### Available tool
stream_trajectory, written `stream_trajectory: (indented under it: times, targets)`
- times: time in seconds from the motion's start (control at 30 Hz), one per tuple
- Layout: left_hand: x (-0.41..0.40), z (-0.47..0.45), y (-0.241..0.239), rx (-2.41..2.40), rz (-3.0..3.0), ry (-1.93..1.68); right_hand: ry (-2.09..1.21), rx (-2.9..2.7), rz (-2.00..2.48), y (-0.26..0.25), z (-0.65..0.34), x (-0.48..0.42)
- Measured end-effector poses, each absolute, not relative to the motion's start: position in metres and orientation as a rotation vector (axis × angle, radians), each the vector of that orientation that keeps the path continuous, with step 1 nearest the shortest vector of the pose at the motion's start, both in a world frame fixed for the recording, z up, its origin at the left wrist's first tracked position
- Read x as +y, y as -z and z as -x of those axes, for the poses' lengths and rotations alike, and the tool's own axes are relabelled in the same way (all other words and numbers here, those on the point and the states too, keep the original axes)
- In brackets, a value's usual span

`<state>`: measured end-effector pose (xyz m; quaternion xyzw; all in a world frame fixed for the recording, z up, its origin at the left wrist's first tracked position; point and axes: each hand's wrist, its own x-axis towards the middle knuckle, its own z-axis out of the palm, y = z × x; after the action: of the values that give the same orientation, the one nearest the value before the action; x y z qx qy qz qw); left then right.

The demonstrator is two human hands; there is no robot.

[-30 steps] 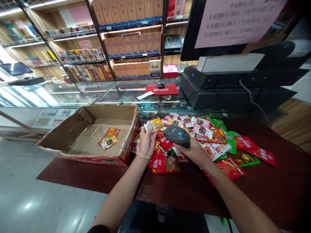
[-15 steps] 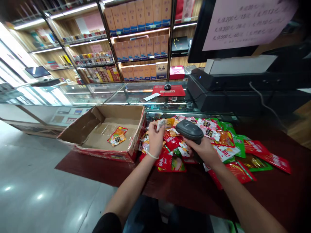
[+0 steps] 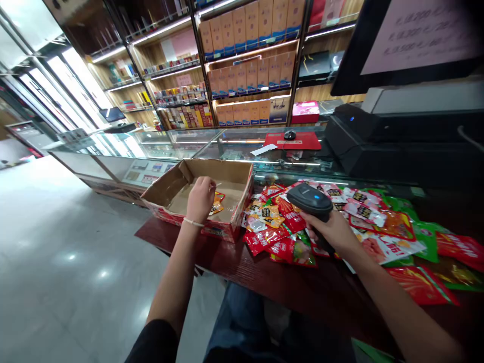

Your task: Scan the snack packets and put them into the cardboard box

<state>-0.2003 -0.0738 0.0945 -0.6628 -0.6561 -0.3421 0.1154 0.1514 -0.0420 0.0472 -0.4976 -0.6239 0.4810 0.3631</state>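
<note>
My left hand [image 3: 199,199] hovers inside an open cardboard box [image 3: 165,189], fingers pinched on a small snack packet whose pale edge [image 3: 216,185] sticks out. An orange packet [image 3: 218,203] lies in the box just right of that hand. My right hand [image 3: 335,233] grips the handle of a black barcode scanner [image 3: 312,198], held over a heap of red, green and pink snack packets [image 3: 283,242] on the dark red table [image 3: 302,292].
A black till and printer [image 3: 378,136] stand behind the heap under a monitor with a pink notice [image 3: 419,35]. A glass counter [image 3: 181,138] carries a red mat with a mouse [image 3: 290,135]. Shelves of cartons [image 3: 245,65] line the back. Shiny floor [image 3: 56,262] lies left.
My left hand has carried the small packet from beside the scanner leftward into the box. The scanner hand has stayed over the heap. The view has swung left.
</note>
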Motion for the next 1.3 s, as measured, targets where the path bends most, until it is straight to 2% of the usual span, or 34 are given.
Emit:
stream_trajectory:
  times: [0.17,0.4,0.53,0.7,0.93,1.13,1.3]
  targets:
    - [-0.077,0.207,-0.090,-1.909,2.083,0.956,-1.213,-1.643,1.246,-0.054,-0.141,-0.043]
    - [-0.094,0.122,-0.103,-1.579,2.454,1.035,-1.146,-1.624,1.271,-0.053,-0.145,-0.046]
    - [-0.078,0.071,-0.075,-1.496,2.701,0.929,-1.153,-1.550,1.271,-0.043,-0.157,-0.042]
    - [-0.035,0.034,-0.027,-1.596,2.720,0.742,-1.161,-1.427,1.278,-0.039,-0.175,-0.036]
    - [-0.022,0.020,-0.008,-1.440,2.872,0.594,-1.167,-1.334,1.271,-0.040,-0.191,-0.029]
    - [-0.023,0.009,-0.012,-1.510,2.731,0.556,-1.152,-1.325,1.269,-0.034,-0.197,-0.026]
    - [-0.020,0.017,-0.018,-1.326,2.785,0.729,-1.181,-1.287,1.242,-0.036,-0.197,-0.026]
